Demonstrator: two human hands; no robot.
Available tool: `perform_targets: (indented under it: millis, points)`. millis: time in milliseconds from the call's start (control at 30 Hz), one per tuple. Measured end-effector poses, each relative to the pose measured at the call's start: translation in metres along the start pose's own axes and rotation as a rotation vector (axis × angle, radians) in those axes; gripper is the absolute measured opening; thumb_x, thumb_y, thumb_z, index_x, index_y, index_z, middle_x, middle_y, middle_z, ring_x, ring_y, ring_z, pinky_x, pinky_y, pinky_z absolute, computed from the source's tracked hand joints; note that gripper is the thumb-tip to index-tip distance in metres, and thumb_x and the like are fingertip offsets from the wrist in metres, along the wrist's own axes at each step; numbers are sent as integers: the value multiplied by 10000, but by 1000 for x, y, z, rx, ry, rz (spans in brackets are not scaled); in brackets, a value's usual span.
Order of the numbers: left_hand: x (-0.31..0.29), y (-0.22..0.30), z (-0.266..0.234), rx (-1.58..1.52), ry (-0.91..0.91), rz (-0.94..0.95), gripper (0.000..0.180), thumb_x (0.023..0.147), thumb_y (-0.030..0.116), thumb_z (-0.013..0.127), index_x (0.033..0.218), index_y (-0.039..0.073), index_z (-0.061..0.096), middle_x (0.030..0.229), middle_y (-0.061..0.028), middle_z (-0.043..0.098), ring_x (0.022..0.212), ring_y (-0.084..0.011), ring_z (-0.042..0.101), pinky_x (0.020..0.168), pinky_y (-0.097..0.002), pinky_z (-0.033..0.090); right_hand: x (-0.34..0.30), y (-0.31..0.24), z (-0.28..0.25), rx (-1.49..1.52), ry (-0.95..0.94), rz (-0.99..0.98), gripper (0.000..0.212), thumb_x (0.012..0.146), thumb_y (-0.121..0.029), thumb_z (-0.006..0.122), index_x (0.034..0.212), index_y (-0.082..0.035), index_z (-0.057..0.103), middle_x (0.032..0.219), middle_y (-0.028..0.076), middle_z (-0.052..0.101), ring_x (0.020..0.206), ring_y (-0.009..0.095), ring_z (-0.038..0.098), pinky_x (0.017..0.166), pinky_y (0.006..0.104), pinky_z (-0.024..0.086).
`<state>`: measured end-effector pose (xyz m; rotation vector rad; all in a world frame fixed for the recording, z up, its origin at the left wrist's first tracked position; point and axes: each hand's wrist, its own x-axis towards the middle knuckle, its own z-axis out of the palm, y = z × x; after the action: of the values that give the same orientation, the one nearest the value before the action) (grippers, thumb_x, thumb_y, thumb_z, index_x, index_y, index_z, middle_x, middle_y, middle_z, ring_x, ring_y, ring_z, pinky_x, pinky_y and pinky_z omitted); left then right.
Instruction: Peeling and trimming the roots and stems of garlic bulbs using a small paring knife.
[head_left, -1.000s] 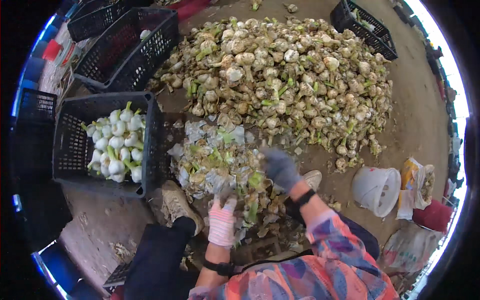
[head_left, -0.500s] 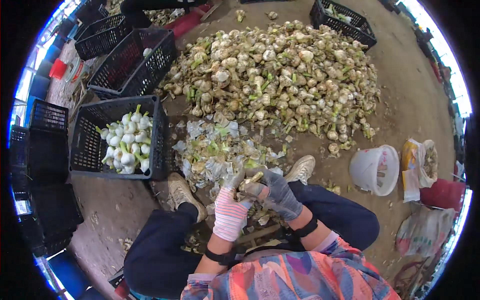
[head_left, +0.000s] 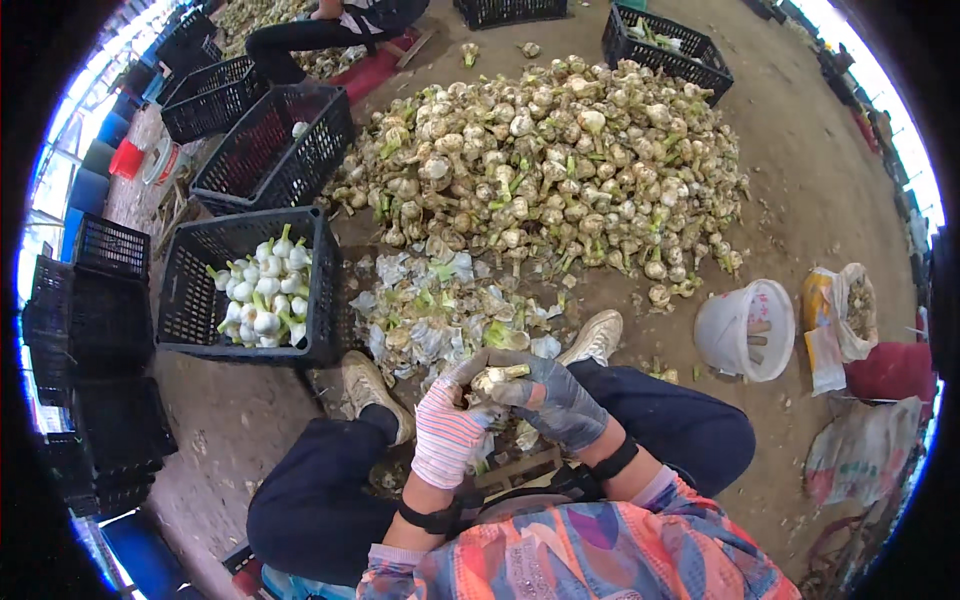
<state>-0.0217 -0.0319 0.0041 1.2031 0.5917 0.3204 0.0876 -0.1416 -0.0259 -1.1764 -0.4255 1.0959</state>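
Observation:
Between my knees, both hands come together around a garlic bulb (head_left: 496, 378) whose short cut stem points right. My left hand (head_left: 446, 420), in a pink-and-white striped glove with dirty grey fingers, closes on its left side. From the right my right hand (head_left: 565, 405), in a dark grey glove, grips the same bulb, its fingers partly hiding it. Just beyond lies a heap of peeled garlic skins (head_left: 430, 310). Farther off rises a big pile of untrimmed garlic (head_left: 560, 170). On the left a black crate (head_left: 185, 290) holds clean white garlic bulbs (head_left: 265, 290).
More black crates (head_left: 270, 150) stand at the back left, and others are stacked (head_left: 105, 330) at the far left. To the right are a white bucket (head_left: 725, 330), a yellow-and-white sack (head_left: 825, 325) and a red bundle (head_left: 890, 370). Another person's leg (head_left: 275, 45) shows at the top.
The view has shifted slightly, showing more at the top. My hands have turned the garlic bulb; its stem now points more to the right and more of the bulb shows.

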Motion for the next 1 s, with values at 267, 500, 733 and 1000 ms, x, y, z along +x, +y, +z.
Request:
perform_targets:
  millis: [267, 500, 733, 1000]
  points:
    - [-7, 6, 4, 185, 7, 199, 533, 740, -4, 775, 1231, -6, 567, 1180, -116, 631, 1045, -182, 613, 912, -321, 504, -15, -30, 8, -62, -36, -55, 382, 877, -256, 649, 1169, -16, 593, 994, 48, 644, 890, 132, 594, 784, 284, 488]
    - [-17, 9, 5, 158, -5, 41, 546, 732, -1, 786, 1230, -13, 561, 1182, -113, 630, 1047, -176, 608, 912, -317, 505, -24, -34, 11, 76, -37, 10, 342, 885, -215, 646, 1159, -16, 592, 1013, 47, 648, 919, 132, 589, 822, 282, 488]
    - [-21, 7, 11, 66, -14, 62, 535, 732, 9, 785, 1220, -13, 566, 1176, -112, 635, 1045, -188, 611, 901, -326, 507, -26, -17, -2, 207, -120, 15, 324, 885, -233, 633, 1128, -21, 597, 989, 40, 644, 887, 134, 598, 790, 283, 494]
    - [-19, 3, 19, 546, -34, 327, 477, 740, 28, 792, 1167, -21, 586, 1176, -120, 631, 1056, -187, 603, 921, -322, 489, -35, -36, 2, 64, -53, -73, 378, 872, -271, 654, 1161, -30, 608, 1006, 45, 655, 914, 134, 599, 815, 281, 491]
